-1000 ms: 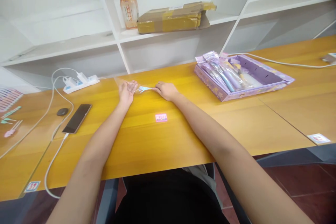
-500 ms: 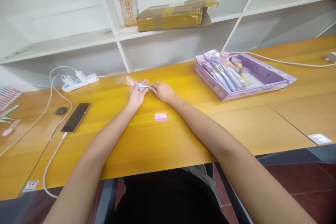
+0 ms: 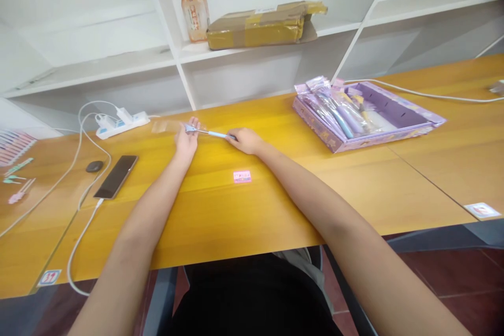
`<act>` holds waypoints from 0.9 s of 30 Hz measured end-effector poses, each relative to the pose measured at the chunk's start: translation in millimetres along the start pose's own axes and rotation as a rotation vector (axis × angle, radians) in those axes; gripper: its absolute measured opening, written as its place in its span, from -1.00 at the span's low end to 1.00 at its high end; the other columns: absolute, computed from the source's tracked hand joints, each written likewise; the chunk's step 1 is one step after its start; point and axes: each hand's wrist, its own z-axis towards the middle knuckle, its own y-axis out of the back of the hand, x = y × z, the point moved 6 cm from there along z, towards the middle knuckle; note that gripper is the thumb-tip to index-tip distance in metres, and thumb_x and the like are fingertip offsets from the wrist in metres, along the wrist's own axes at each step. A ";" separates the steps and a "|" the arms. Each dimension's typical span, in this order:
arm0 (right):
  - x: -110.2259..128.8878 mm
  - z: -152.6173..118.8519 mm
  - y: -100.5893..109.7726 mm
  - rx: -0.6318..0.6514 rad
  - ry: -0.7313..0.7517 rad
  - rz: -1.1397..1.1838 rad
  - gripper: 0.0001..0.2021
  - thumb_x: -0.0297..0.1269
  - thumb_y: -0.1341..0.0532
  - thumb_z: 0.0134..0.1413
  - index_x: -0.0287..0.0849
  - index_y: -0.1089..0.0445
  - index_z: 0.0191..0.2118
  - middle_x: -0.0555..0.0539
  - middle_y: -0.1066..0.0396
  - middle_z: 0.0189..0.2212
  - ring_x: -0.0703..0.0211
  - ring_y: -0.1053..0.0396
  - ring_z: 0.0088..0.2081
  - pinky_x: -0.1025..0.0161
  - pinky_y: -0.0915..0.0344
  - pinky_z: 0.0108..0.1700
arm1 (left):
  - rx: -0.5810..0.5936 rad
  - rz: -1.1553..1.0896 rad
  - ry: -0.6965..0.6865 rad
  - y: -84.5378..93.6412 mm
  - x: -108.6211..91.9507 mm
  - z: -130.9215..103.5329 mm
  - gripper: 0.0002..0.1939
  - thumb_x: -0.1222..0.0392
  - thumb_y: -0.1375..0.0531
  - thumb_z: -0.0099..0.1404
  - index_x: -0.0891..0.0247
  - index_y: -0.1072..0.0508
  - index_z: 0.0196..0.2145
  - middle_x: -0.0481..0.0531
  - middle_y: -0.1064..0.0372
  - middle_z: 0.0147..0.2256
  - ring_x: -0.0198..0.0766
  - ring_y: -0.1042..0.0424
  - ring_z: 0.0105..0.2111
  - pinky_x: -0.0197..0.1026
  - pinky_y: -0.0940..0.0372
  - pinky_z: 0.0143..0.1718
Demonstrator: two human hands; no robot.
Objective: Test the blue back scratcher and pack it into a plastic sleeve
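**Pen tip meets a clear sleeve on the desk**

I see both hands stretched across the yellow desk (image 3: 220,210). A second ago the left hand (image 3: 186,143) lay palm up and open; now its fingers pinch the mouth of a clear plastic sleeve (image 3: 167,126), and the right hand (image 3: 244,140) pinches a slim blue pen (image 3: 207,132), its ornamented tip now at the sleeve's opening. To the right, well apart, a shallow purple box (image 3: 409,127) holds more sleeved pens (image 3: 334,107) stacked at its left end.
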 end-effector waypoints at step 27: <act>-29.2 5.1 6.6 -0.218 -0.065 0.325 -0.73 -0.16 -0.20 0.51 -0.17 -0.56 -0.19 -0.11 -0.63 -0.28 0.08 -0.49 -0.24 0.24 -0.28 -0.09 | 0.123 0.104 0.002 -0.9 -19.5 13.3 -0.71 0.15 -0.08 0.71 0.21 -0.57 -0.12 0.16 -0.70 0.03 -0.21 -0.64 0.17 -0.14 -0.47 0.28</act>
